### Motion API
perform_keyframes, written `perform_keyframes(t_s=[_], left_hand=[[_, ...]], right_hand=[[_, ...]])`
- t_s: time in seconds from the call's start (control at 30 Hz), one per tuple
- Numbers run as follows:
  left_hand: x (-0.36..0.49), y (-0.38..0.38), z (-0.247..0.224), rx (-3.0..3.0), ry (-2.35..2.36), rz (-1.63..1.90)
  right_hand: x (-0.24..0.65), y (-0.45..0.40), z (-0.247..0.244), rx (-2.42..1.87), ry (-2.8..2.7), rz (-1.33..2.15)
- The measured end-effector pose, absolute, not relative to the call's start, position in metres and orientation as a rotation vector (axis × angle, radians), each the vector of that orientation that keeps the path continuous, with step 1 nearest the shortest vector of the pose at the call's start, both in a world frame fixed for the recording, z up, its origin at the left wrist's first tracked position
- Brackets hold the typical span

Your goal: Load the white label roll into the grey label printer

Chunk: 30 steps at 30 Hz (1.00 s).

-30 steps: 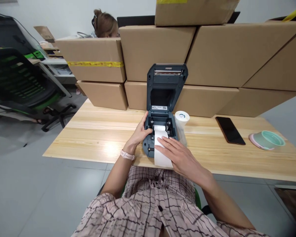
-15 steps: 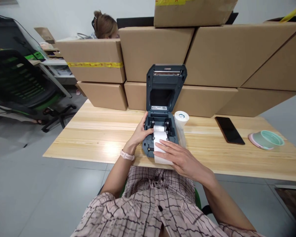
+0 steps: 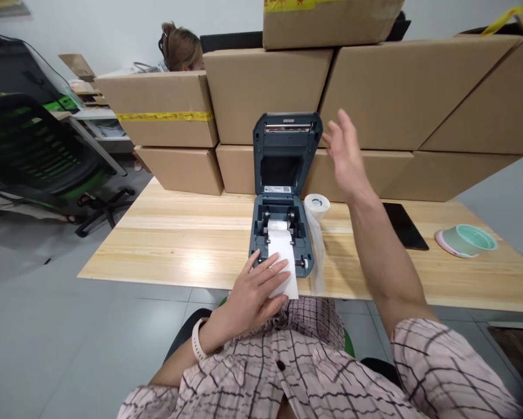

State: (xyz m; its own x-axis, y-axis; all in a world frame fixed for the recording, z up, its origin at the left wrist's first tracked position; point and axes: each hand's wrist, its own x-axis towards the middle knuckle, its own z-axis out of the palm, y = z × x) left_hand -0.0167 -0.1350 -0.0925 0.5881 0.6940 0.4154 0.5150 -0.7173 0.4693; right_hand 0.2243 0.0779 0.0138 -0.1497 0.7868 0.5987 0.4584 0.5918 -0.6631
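Note:
A dark grey label printer (image 3: 258, 224) stands on the table with its lid (image 3: 261, 154) raised. White label paper (image 3: 283, 247) runs from the roll inside it out over the front edge. My left hand (image 3: 257, 291) lies flat on the paper at the printer's front, fingers stretched out. Up at the right side of the raised lid is my right hand (image 3: 344, 151), fingers apart and holding nothing; whether it touches the lid I cannot tell. Beside the printer on the right stands another white roll (image 3: 317, 205) with a loose strip hanging toward the table's front.
Stacked cardboard boxes (image 3: 375, 93) form a wall along the back of the wooden table (image 3: 165, 233). To the right lie a black phone (image 3: 405, 227) and a green cup (image 3: 473, 240). A person (image 3: 180, 46) sits behind the boxes; an office chair (image 3: 38, 145) is at left.
My left hand has moved from the printer's left side onto the paper at the front. My right hand has left the paper and risen beside the lid.

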Motion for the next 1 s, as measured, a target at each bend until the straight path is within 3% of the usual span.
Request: perform_keyframes(t_s=[0.17,0.43,0.63,0.7,0.83,1.0], left_hand=[[-0.017,-0.142,-0.107,2.633,0.925,1.225],[-0.005,-0.147,-0.126,2.573,1.211,1.691],[-0.007,-0.147,-0.131,2.308,1.274,1.921],[-0.005,-0.131,-0.122,1.906,1.362,1.899],[0.0,-0.096,-0.107,1.175,1.267,1.486],[0.002,-0.086,-0.111,0.966,1.088,1.364]], right_hand=[[0.206,0.124,0.013,-0.914,-1.765,0.682],[0.218,-0.031,-0.048,-0.852,-1.928,0.435],[0.218,-0.073,-0.087,-0.935,-2.138,0.219],[0.217,-0.076,-0.091,-0.946,-2.133,0.194],[0.217,-0.081,-0.094,-0.976,-2.116,0.221],[0.213,-0.083,-0.099,-0.997,-2.088,0.243]])
